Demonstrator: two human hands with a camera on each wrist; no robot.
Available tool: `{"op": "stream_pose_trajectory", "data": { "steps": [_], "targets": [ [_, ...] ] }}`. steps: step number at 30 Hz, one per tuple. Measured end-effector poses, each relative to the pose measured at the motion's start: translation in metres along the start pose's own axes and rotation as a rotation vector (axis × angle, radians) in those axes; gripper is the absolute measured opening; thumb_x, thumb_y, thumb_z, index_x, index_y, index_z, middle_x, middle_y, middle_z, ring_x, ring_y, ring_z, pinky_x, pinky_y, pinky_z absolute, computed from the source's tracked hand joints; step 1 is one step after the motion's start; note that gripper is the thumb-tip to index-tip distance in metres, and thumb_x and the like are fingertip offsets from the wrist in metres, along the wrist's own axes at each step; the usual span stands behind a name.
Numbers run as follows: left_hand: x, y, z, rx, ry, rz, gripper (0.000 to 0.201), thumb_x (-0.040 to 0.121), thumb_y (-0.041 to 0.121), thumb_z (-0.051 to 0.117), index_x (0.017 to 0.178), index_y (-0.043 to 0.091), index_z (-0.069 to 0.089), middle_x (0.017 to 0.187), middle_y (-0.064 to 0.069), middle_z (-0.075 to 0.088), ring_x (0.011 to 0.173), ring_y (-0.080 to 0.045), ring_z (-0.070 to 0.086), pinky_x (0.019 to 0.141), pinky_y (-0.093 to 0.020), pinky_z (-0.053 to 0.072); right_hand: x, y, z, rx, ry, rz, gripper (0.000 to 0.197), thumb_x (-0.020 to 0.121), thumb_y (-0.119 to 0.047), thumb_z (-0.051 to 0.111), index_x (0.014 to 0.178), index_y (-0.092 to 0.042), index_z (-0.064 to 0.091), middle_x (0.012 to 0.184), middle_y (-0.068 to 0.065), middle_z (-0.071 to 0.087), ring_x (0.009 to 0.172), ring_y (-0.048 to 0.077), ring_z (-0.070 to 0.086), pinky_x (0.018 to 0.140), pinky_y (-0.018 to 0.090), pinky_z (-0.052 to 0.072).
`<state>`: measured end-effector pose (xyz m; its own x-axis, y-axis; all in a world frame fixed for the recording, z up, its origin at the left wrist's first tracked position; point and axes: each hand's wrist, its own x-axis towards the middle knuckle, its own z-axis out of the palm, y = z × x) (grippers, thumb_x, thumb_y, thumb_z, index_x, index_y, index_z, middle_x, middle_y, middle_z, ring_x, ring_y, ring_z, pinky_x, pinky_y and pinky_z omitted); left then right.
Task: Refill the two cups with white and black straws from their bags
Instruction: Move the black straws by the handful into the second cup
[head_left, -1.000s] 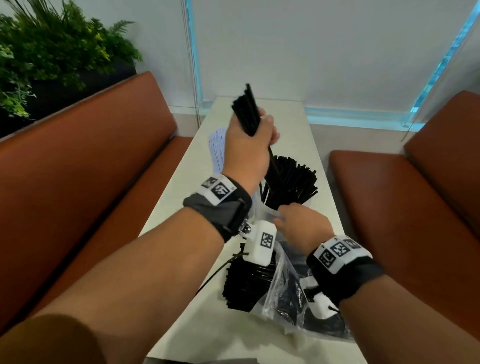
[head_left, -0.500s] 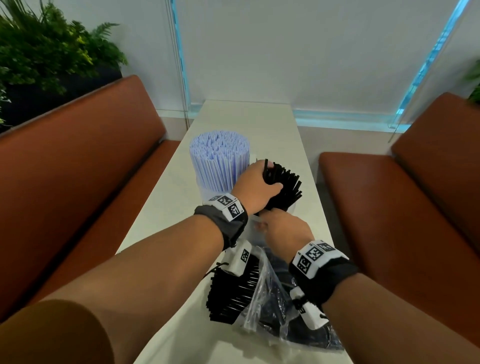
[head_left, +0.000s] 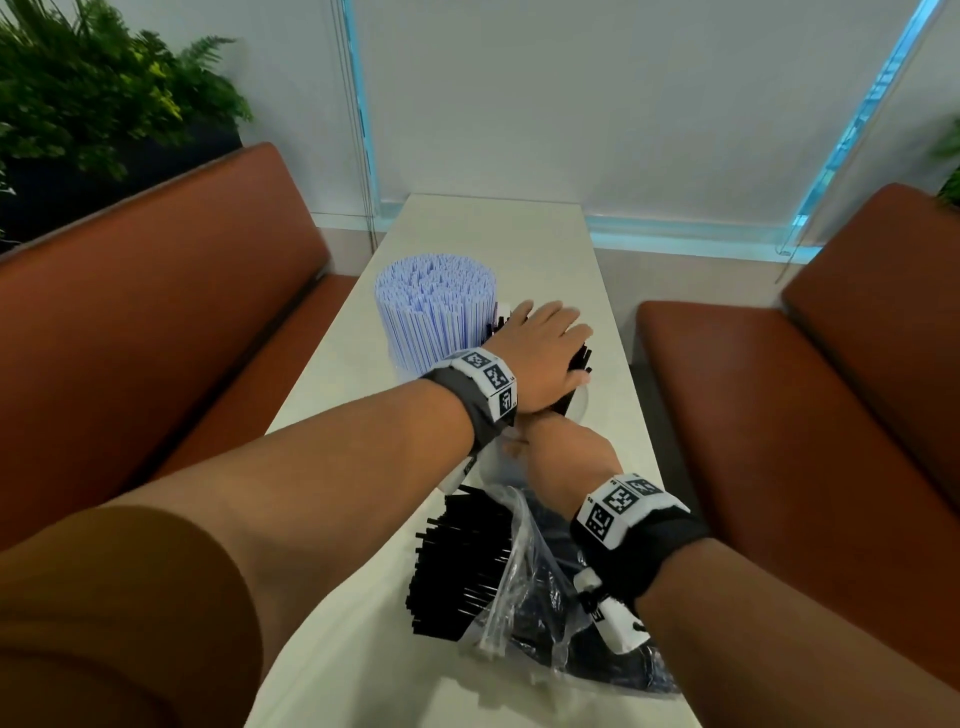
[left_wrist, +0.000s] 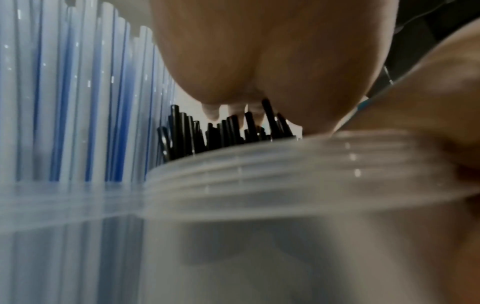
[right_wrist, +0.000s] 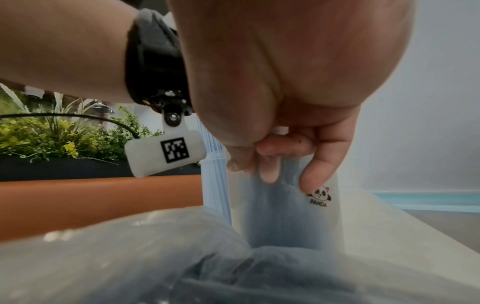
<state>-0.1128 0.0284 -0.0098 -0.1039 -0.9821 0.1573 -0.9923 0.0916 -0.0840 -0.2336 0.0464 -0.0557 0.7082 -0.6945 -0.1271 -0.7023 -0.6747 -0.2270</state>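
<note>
A clear cup packed with white straws (head_left: 435, 306) (left_wrist: 78, 102) stands mid-table. Right beside it is the translucent black-straw cup (head_left: 577, 410) (left_wrist: 259, 176) (right_wrist: 285, 207), marked with a panda logo. My left hand (head_left: 543, 348) (left_wrist: 259, 61) lies flat, fingers straight, pressing on the tops of the black straws (head_left: 582, 358) (left_wrist: 228, 131) in that cup. My right hand (head_left: 563, 449) (right_wrist: 280, 158) grips the near wall of the same cup, fingers curled round it. Near me lies the plastic bag (head_left: 524, 618) (right_wrist: 130, 257) with more black straws (head_left: 457, 571) spilling out of its mouth.
The narrow pale table (head_left: 493, 228) runs away from me between two brown benches (head_left: 156, 312) (head_left: 779, 415). A planter with green plants (head_left: 93, 104) sits behind the left bench. A white wall closes off the far end.
My left hand brought a raised bundle of black straws down into the cup, let go of it, and now lies flat on the straw tops. The right hand has stayed on the cup.
</note>
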Motion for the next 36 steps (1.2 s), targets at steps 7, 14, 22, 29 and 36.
{"op": "stream_pose_trajectory", "data": {
  "steps": [7, 14, 22, 29, 36],
  "targets": [
    [0.000, -0.008, -0.010, 0.093, -0.075, -0.004, 0.054, 0.100, 0.042, 0.048, 0.148, 0.020, 0.037, 0.149, -0.008, 0.042, 0.133, -0.031, 0.042, 0.116, -0.046, 0.025, 0.003, 0.002, -0.002, -0.142, -0.095, -0.085, 0.039, 0.101, -0.030, 0.047, 0.140, -0.028, 0.050, 0.135, -0.001, 0.051, 0.119, 0.022, 0.057, 0.094, 0.042, 0.052],
    [-0.059, 0.002, -0.042, -0.268, 0.383, 0.047, 0.053, 0.089, 0.044, 0.061, 0.136, 0.021, 0.056, 0.139, -0.010, 0.048, 0.123, -0.029, 0.048, 0.098, -0.043, 0.044, 0.005, 0.002, 0.003, -0.183, -0.076, -0.077, 0.040, 0.104, -0.028, 0.048, 0.143, -0.023, 0.046, 0.141, 0.004, 0.049, 0.125, 0.024, 0.054, 0.092, 0.037, 0.047],
    [-0.156, 0.003, 0.004, -0.469, 0.120, -0.231, 0.016, 0.096, 0.040, 0.053, 0.097, 0.028, 0.063, 0.089, 0.012, 0.058, 0.083, -0.010, 0.057, 0.069, -0.028, 0.044, -0.001, 0.002, 0.001, -0.097, 0.028, -0.089, 0.010, 0.102, -0.029, 0.050, 0.107, -0.021, 0.052, 0.099, -0.005, 0.048, 0.080, 0.019, 0.054, 0.069, 0.037, 0.047],
    [-0.200, 0.025, 0.062, -0.450, -0.169, -0.155, 0.043, 0.097, 0.045, 0.057, 0.134, 0.023, 0.060, 0.129, 0.003, 0.054, 0.120, -0.016, 0.049, 0.098, -0.029, 0.042, -0.042, -0.002, 0.007, 0.084, 0.436, -0.155, 0.013, 0.099, -0.040, 0.046, 0.110, -0.033, 0.046, 0.105, -0.008, 0.045, 0.061, 0.015, 0.052, 0.051, 0.029, 0.040],
    [-0.187, 0.040, 0.066, -0.415, -0.210, -0.063, 0.050, 0.091, 0.040, 0.063, 0.133, 0.013, 0.061, 0.133, -0.004, 0.054, 0.122, -0.023, 0.048, 0.097, -0.032, 0.043, -0.062, -0.006, 0.031, -0.029, -0.085, 0.218, 0.036, 0.087, -0.063, 0.045, 0.092, -0.027, 0.049, 0.087, -0.003, 0.060, 0.077, 0.022, 0.053, 0.059, 0.033, 0.033]
  ]
}}
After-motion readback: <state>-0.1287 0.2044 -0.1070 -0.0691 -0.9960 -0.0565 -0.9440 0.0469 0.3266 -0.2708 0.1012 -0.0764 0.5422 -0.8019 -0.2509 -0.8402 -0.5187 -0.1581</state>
